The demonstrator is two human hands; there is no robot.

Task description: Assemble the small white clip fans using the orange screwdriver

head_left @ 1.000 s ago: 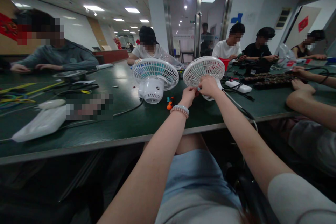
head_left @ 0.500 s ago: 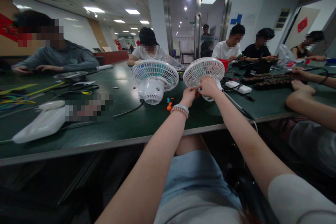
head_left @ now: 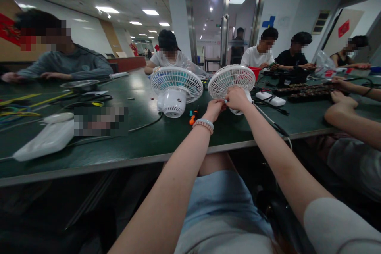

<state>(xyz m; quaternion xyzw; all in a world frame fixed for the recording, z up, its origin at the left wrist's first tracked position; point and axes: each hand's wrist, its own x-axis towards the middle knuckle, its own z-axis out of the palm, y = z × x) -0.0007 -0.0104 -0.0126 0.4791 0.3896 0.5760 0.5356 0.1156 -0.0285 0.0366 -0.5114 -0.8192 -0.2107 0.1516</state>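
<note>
Two small white desk fans stand on the dark green table (head_left: 143, 143). My right hand (head_left: 236, 98) is closed over the back of the right fan (head_left: 231, 79), just below its round grille. My left hand (head_left: 214, 108), with a bead bracelet on the wrist, is pinched up against the same spot beside the right hand; what its fingertips hold is too small to make out. The left fan (head_left: 175, 87) stands untouched to the left. A small orange-handled tool (head_left: 192, 119) lies on the table between the fans, below my left hand.
Black cables (head_left: 269, 121) run from the right fan over the table's edge. A white plastic part (head_left: 44, 139) and loose wires lie at left. White adapters (head_left: 269, 98) and dark trays (head_left: 306, 91) sit at right. Several other people sit around the table; a neighbour's arms (head_left: 348, 115) rest at right.
</note>
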